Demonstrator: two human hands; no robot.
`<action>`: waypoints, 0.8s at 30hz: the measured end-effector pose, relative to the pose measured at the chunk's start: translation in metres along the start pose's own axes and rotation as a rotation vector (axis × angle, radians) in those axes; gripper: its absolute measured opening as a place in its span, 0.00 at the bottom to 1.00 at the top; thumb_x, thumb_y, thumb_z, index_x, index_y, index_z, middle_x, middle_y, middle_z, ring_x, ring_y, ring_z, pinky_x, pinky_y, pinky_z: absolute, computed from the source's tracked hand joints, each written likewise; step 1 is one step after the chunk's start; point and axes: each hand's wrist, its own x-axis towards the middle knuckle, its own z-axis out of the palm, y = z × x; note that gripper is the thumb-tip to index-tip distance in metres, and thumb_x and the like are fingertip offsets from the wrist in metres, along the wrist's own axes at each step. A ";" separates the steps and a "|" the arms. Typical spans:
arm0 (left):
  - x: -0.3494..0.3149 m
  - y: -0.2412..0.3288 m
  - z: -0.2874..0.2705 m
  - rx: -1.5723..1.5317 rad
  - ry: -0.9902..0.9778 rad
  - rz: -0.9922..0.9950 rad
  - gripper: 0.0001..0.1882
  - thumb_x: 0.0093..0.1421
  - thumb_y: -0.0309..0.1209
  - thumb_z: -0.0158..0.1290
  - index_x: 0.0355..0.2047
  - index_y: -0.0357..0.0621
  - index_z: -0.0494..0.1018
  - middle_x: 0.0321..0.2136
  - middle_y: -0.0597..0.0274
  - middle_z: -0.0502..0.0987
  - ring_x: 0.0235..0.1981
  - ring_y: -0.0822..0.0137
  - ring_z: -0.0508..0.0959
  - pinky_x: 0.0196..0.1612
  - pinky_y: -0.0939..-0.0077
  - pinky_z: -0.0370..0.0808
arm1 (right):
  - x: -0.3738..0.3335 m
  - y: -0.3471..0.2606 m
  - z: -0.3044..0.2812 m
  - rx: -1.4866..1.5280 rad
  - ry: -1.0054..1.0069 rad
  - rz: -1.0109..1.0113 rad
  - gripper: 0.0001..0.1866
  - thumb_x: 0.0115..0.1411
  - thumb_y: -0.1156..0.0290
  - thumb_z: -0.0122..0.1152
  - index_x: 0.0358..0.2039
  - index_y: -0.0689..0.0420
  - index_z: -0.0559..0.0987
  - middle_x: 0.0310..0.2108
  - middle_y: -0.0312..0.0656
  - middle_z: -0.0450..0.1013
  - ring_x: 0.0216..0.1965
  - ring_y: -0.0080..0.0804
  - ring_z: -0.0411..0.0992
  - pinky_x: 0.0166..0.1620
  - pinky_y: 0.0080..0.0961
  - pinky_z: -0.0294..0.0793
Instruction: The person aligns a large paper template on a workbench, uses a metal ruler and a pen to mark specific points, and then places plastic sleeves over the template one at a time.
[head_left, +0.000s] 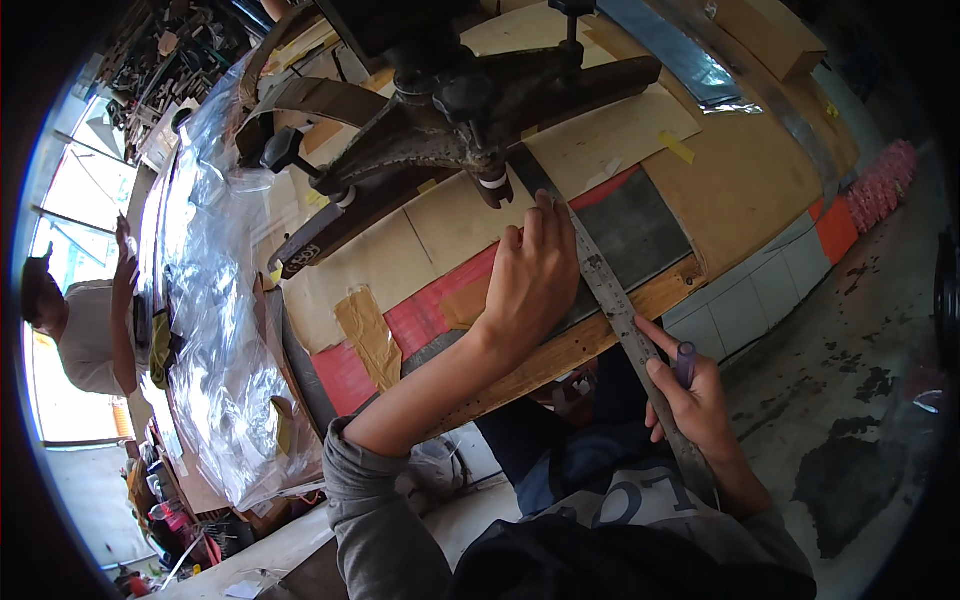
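A long, worn metal ruler (610, 290) lies slantwise across the near edge of the work table, its near end reaching toward my body. The curled fingers of my left hand (535, 265) pinch the ruler's far end. My right hand (692, 400) grips its near part, index finger stretched along it. A purple, see-through pen-like tube (685, 365) sticks up from the same hand. Under the ruler are a dark sheet (640, 235), a red strip (415, 312) and a wooden edge strip (560, 372). Beige paper pieces (440, 235) lie beyond.
A heavy dark metal frame with arms (420, 130) stands over the table. Clear plastic sheeting (215, 330) covers the left side, where another person (90, 320) stands. A cardboard box (770, 45) sits at the far right, and a pink bundle (880, 185) on the floor.
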 end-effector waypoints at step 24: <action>0.000 -0.007 0.004 -0.091 -0.027 0.018 0.28 0.46 0.30 0.46 0.47 0.23 0.65 0.49 0.36 0.66 0.42 0.58 0.67 0.40 0.75 0.70 | 0.022 -0.001 0.005 0.012 -0.005 0.004 0.21 0.63 0.70 0.45 0.57 0.55 0.63 0.12 0.32 0.64 0.11 0.18 0.65 0.13 0.15 0.68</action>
